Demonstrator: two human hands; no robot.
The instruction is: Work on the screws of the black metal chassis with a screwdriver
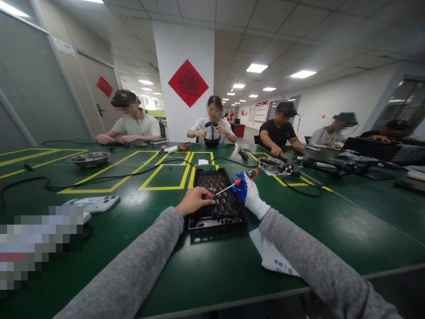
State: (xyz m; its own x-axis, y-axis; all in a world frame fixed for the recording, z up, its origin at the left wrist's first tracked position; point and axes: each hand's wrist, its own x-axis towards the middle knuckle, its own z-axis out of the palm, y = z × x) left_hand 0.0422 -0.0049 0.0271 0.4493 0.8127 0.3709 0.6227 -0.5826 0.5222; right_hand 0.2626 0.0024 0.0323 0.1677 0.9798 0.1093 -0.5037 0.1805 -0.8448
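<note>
In front of me on the table lies a black rectangular case (215,221), shaped like an open shallow housing with a ribbed inside. My left hand (195,201) is bare and reaches over the case's left edge, its fingers closed at a small brass-coloured part (211,191). What exactly those fingertips pinch is too small to make out. My right hand (249,192), in a white and blue glove, is wrapped round a screwdriver (254,173) with a red and black handle. The screwdriver's shaft slants down to the left, its tip by the brass-coloured part and my left fingertips.
A phone (108,204) lies to the left. White printed packaging (277,259) sits under my right forearm. Metal bowls (89,159) stand left and right, with black cables (113,177) across the green table (159,270). Several people sit along the far side.
</note>
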